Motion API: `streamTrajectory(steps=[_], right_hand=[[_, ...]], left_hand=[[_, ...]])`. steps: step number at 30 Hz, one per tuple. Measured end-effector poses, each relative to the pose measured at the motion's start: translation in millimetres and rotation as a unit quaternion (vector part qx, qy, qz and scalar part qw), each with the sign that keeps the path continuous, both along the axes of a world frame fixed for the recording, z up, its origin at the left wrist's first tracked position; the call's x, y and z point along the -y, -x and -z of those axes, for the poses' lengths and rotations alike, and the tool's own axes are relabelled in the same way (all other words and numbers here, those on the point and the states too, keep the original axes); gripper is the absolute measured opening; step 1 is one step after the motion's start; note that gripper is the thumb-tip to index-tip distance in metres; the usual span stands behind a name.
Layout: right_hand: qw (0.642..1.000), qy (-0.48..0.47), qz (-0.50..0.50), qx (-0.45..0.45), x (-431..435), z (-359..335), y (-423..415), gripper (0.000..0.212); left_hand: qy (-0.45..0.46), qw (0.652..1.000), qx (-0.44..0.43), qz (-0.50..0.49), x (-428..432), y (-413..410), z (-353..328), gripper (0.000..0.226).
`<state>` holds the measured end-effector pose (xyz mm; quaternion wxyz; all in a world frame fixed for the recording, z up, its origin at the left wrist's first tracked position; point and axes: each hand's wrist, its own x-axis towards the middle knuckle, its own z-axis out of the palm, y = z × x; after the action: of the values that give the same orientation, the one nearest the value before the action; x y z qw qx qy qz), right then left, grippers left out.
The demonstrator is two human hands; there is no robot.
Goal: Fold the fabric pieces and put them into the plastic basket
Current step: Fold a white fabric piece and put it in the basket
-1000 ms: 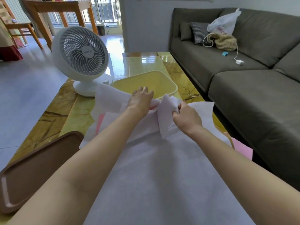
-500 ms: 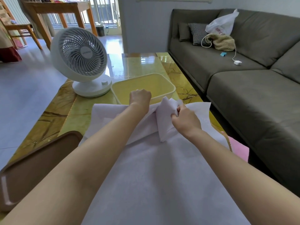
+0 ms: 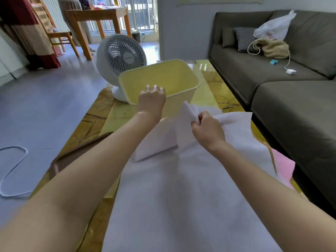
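White fabric (image 3: 181,197) is lying spread over the near end of the table (image 3: 109,113). Beyond it, the right hand (image 3: 207,130) is pinching a folded piece (image 3: 183,128) just short of the plastic basket (image 3: 178,77). The left hand (image 3: 151,100) is gripping the basket's near rim, fingers hooked over it. The step is likely going best if she is keeping the fold pinched flat, steadying the basket, and lowering the piece in whole.

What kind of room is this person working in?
Most likely a home living room: a grey sofa stands beside the glossy coffee table, a white fan sits on it, and a wooden table stands further back.
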<state>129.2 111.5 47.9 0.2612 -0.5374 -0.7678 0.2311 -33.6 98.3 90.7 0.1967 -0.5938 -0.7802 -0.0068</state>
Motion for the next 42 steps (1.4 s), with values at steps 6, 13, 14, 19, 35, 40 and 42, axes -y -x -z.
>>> streamTrajectory(steps=[6, 13, 14, 19, 35, 40, 42], right_hand=[[0.998, 0.025, -0.054, -0.002, 60.0, 21.0, 31.5, 0.014], [0.993, 0.053, -0.108, 0.016, 118.5, 35.5, 57.0, 0.014], [0.992, 0.052, -0.112, 0.019, 121.9, 36.2, 58.3, 0.011], [0.991, 0.046, -0.121, 0.019, 135.7, 38.7, 66.3, 0.018], [0.983, -0.133, -0.128, -0.025, 166.4, -39.4, 65.3, 0.024], [0.972, -0.120, -0.183, -0.089, 183.4, -53.5, 100.8, 0.019], [0.970, -0.109, -0.192, -0.098, 190.2, -49.5, 114.9, 0.020]], left_hand=[[0.042, 0.995, 0.082, -0.036, 90.6, 7.2, 41.4, 0.033], [0.035, 0.981, 0.166, -0.098, 172.3, 12.4, 45.2, 0.028], [0.037, 0.979, 0.170, -0.103, 179.9, 11.6, 45.3, 0.028], [0.024, 0.974, 0.179, -0.137, 218.0, 6.5, 49.7, 0.024], [0.031, 0.937, 0.329, -0.113, 250.1, 3.9, 58.8, 0.049], [0.079, 0.938, 0.330, -0.076, 284.0, 24.7, 53.1, 0.047], [0.125, 0.909, 0.391, -0.064, 294.3, 33.1, 56.8, 0.041]])
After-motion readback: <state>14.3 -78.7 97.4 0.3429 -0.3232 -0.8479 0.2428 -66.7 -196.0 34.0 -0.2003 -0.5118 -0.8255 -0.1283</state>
